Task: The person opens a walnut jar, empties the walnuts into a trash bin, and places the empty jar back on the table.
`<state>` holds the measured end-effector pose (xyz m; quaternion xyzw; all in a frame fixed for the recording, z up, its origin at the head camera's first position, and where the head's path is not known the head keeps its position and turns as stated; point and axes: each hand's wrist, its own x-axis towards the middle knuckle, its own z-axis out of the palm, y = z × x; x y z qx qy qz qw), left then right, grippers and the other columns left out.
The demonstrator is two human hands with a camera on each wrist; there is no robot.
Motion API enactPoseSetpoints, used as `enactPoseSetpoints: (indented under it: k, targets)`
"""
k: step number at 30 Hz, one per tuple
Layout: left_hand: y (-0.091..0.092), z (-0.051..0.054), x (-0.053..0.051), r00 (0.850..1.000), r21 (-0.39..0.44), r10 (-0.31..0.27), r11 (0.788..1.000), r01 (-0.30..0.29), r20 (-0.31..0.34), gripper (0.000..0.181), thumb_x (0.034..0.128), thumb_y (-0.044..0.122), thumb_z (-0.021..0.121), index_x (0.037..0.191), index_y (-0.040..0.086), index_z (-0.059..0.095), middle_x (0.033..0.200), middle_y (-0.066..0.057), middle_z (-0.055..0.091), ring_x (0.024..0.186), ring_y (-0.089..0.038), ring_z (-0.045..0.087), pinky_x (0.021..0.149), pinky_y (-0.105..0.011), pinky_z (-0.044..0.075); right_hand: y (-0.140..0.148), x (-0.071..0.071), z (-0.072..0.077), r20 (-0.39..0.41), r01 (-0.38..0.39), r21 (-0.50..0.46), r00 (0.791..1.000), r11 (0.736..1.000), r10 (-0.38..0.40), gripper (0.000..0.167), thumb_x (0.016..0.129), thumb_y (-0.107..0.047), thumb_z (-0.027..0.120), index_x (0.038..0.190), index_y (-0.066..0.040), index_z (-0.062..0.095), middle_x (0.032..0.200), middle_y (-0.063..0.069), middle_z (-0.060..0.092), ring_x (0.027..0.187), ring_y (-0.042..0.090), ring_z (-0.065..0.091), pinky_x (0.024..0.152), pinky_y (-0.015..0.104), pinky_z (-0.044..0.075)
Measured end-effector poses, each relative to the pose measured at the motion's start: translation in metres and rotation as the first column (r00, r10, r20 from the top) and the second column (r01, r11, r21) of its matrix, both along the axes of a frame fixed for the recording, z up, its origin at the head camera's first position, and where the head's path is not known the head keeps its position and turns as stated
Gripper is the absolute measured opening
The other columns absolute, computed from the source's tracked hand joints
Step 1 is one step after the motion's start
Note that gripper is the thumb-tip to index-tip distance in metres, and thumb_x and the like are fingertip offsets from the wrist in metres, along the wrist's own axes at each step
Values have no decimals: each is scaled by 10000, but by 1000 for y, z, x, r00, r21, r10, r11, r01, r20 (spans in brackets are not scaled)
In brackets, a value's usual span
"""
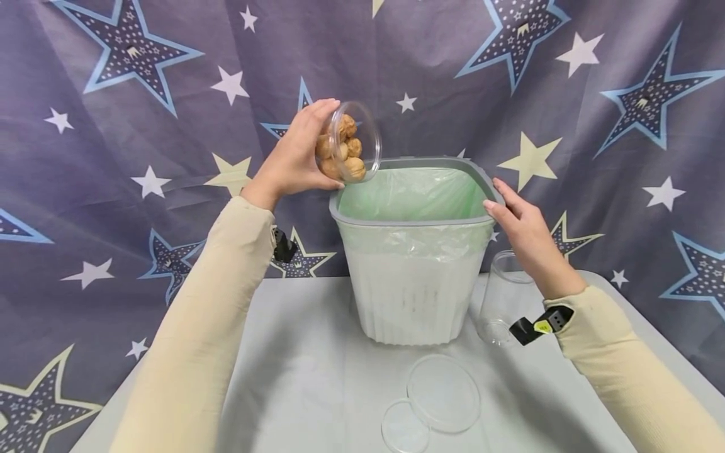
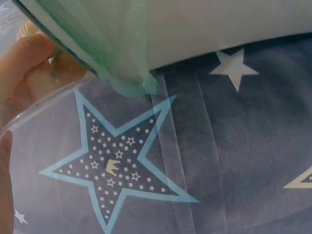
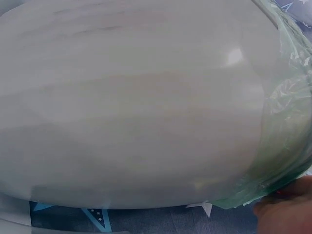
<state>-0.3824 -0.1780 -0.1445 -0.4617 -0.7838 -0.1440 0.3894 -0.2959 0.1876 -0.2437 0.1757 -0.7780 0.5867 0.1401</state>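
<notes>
My left hand (image 1: 300, 151) grips a clear plastic jar (image 1: 370, 135) holding several walnuts (image 1: 354, 168). The jar is tipped on its side, its mouth facing right above the left rim of a trash bin (image 1: 410, 289). In the left wrist view the thumb (image 2: 27, 56) lies against the jar, mostly cut off by the frame. A pale green bag (image 1: 408, 189) lines the white bin and folds over under its grey rim. At the bin's right rim, my right hand (image 1: 527, 236) touches with extended thumb and fingers. Only part of that hand shows in the right wrist view.
A second clear jar (image 1: 498, 302) stands to the right of the bin, partly behind the right forearm. Two clear round lids (image 1: 444, 393), one larger, overlap on the white table (image 1: 294, 377) before the bin. A star-patterned cloth (image 1: 187, 94) hangs behind.
</notes>
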Motion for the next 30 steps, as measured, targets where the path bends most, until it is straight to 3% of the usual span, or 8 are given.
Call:
enactPoseSetpoints:
  k: [7,11,15,22,30]
  targets:
    - [6,3,2,998,-9,60,998,-60,28,1157,484,212,933,1426,1,296,1445,-182,343,1367,-270,265,1147,-316,158,2,-1,-2,1,17,14,1000,1000,-17,642,963,-347,480,1505,-138,208,1564,64,172,1425,208,155,1155,413,143]
    - [11,3,3,998,-81,58,995,-60,-28,1137,478,200,921,1415,-13,312,1444,-198,341,1372,-313,256,1153,-326,154,2,0,-3,3,25,34,1000,999,-25,642,964,-346,475,1505,-131,205,1562,71,174,1424,221,155,1151,431,149]
    - [12,4,4,992,-92,90,991,-98,-86,1134,450,156,920,1404,-20,332,1427,-214,354,1364,-350,262,1156,-328,153,3,1,-1,1,26,64,1000,998,-26,642,965,-341,475,1505,-122,204,1559,79,185,1421,238,169,1141,451,173]
    - [11,3,4,993,-122,117,985,-120,-30,1149,468,164,921,1424,5,304,1451,-202,327,1381,-325,239,1157,-325,144,8,2,4,3,21,133,1000,991,-21,646,966,-338,486,1503,-117,204,1567,65,157,1431,233,129,1141,460,163]
    - [14,3,1,993,-106,119,987,-121,-27,1150,468,159,922,1427,8,306,1451,-196,331,1389,-311,230,1158,-317,133,8,2,7,16,22,143,1000,989,-24,647,966,-335,486,1504,-116,202,1567,69,154,1429,243,141,1139,461,172]
